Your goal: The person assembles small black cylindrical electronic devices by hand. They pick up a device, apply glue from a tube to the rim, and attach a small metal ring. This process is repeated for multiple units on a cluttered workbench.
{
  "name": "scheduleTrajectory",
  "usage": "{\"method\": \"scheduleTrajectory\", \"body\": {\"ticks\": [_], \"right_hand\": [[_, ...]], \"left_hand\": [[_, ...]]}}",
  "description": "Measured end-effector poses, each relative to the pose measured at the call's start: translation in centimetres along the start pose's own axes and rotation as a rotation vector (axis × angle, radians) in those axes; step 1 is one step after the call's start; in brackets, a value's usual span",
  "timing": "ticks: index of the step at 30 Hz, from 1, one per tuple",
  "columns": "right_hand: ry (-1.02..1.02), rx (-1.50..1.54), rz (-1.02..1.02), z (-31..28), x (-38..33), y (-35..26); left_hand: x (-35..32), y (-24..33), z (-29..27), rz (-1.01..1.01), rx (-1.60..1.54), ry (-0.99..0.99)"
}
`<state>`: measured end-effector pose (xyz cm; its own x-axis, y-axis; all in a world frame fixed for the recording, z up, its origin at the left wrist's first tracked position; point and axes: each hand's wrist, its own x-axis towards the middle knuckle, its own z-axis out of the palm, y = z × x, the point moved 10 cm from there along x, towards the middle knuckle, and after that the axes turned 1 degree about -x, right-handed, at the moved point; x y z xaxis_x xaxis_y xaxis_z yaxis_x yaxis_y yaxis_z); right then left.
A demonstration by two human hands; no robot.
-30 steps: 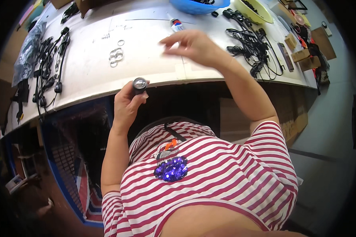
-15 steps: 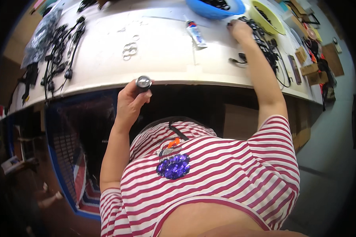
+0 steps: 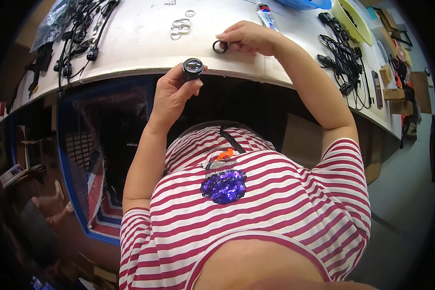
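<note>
My left hand [image 3: 175, 92] is wrapped round a black flashlight [image 3: 193, 66] just off the table's front edge, its round glass end turned up. To the right of it, over the white table [image 3: 130, 53], my right hand [image 3: 250, 37] pinches a black ring [image 3: 214, 48] between thumb and fingertips. The ring and the flashlight are apart. Several thin clear or silvery rings [image 3: 180, 28] lie on the tabletop beyond my left hand. A white, blue and red tube [image 3: 266, 17] lies behind my right hand.
Black cables [image 3: 341, 63] lie bunched at the right, with more cables [image 3: 77, 36] at the left beside a clear plastic bag [image 3: 52, 24]. A yellow basin [image 3: 355, 24] and a blue basin [image 3: 307, 4] stand at the back right. A blue-framed crate [image 3: 70, 183] is below the table.
My right hand has come from the cables by the basins toward the flashlight, now with the black ring in it. My left hand still holds the flashlight. The whole view has shifted.
</note>
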<state>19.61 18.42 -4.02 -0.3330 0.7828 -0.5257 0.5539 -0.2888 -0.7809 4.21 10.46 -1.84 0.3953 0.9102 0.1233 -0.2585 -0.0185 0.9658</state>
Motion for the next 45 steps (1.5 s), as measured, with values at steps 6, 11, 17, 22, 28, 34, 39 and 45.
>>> {"method": "scheduleTrajectory", "body": {"ticks": [6, 11, 17, 22, 28, 34, 39, 45], "right_hand": [[0.537, -0.582, -0.508, -1.5, -3.9, -5.4], [0.439, -0.53, -0.553, 0.1, -4.3, -5.2], [0.266, -0.299, -0.741, 3.7, -9.7, -8.9], [0.3, -0.461, -0.774, 4.5, -10.2, -9.0], [0.286, -0.563, -0.832, 4.9, -10.5, -9.0], [0.334, -0.735, -0.416, 4.6, -9.9, -7.8], [0.334, -0.517, -0.83, 4.8, -11.6, -9.1], [0.309, -0.836, -0.553, 4.8, -10.7, -7.3]], "left_hand": [[-0.4, -0.6, -1.6, -0.027, -0.033, 0.032], [0.0, -1.1, -0.9, -0.061, -0.032, 0.036], [0.2, -2.0, 0.0, -0.08, 0.054, -0.016], [0.3, -1.6, 1.0, -0.089, 0.087, -0.051], [0.4, -2.0, 1.5, -0.099, 0.184, -0.135], [0.0, -1.2, 2.2, -0.086, 0.217, -0.06], [0.5, -1.5, 2.4, -0.06, 0.132, -0.137], [0.2, -1.9, 2.8, -0.141, 0.238, -0.171]]}}
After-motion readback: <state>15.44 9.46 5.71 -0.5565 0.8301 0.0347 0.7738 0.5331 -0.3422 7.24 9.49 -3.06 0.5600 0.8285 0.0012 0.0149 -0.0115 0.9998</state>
